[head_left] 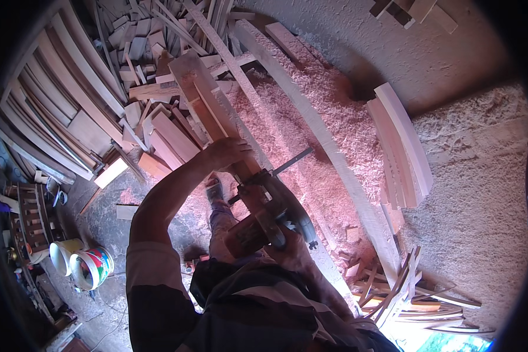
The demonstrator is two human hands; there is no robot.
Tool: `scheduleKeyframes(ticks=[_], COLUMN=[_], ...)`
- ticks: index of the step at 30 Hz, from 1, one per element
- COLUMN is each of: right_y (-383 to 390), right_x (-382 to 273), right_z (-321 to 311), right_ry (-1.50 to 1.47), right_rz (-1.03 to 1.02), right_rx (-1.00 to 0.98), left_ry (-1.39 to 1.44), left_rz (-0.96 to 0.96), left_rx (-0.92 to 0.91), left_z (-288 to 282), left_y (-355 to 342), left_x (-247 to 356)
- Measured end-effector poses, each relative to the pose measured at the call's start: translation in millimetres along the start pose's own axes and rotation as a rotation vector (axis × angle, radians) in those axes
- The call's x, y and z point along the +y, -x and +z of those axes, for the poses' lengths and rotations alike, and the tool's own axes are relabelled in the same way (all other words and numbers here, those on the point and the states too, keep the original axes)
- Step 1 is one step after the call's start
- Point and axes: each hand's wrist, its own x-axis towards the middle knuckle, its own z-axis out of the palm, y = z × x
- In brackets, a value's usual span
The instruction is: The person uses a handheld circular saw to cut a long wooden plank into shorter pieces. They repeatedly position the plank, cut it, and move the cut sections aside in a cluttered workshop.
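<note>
My right hand (290, 249) is closed round the rear handle of a circular saw (276, 205), a dark power tool with a rounded guard and a thin metal guide bar (293, 160) sticking out to the right. Under the saw's front end lies a reddish-brown wooden board (246, 167), which runs away from me on a long pale beam (217, 102). Just ahead of the saw, my left hand (227, 154) grips across this board, fingers over its top. The saw's body hides its blade and the cut.
Pinkish shavings (340, 123) heap beyond the beam, with a long plank (317, 123) across them. Offcuts (141, 47) pile up at the far left, near stacked boards (64, 88). Stacked planks (402, 146) stand at right. A bucket (91, 268) and thin strips (416, 299) lie nearer.
</note>
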Motion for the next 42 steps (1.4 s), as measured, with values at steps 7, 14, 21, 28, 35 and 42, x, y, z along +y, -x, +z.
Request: scheduleKeyframes(ticks=[7, 14, 21, 28, 35, 42], right_y=[-19.7, -38.8, -61.1, -84.7, -109.8, -130.3], right_x=[-0.8, -11.4, -21.2, -27.8, -40.9, -51.5], right_z=[6.7, 8.4, 12.2, 17.0, 21.4, 22.3], right_ry=[-0.012, -0.055, -0.024, -0.005, -0.078, -0.056], right_rz=[-0.047, -0.027, -0.051, -0.076, -0.147, -0.084], right_rx=[0.014, -0.006, 0.001, 0.008, 0.016, -0.024], left_ry=[0.009, -0.025, 0.015, 0.000, -0.018, -0.017], left_rz=[0.017, -0.004, -0.016, -0.025, -0.055, -0.104], left_rx=[0.093, 0.028, 0.070, 0.073, 0.035, -0.006], left_z=[-15.8, -6.9, -8.4, -11.9, -18.2, -16.9], left_y=[1.1, 2.2, 9.8, 16.3, 26.6, 31.2], left_x=[-14.6, -40.0, -62.0, -88.8, -114.7, -137.5])
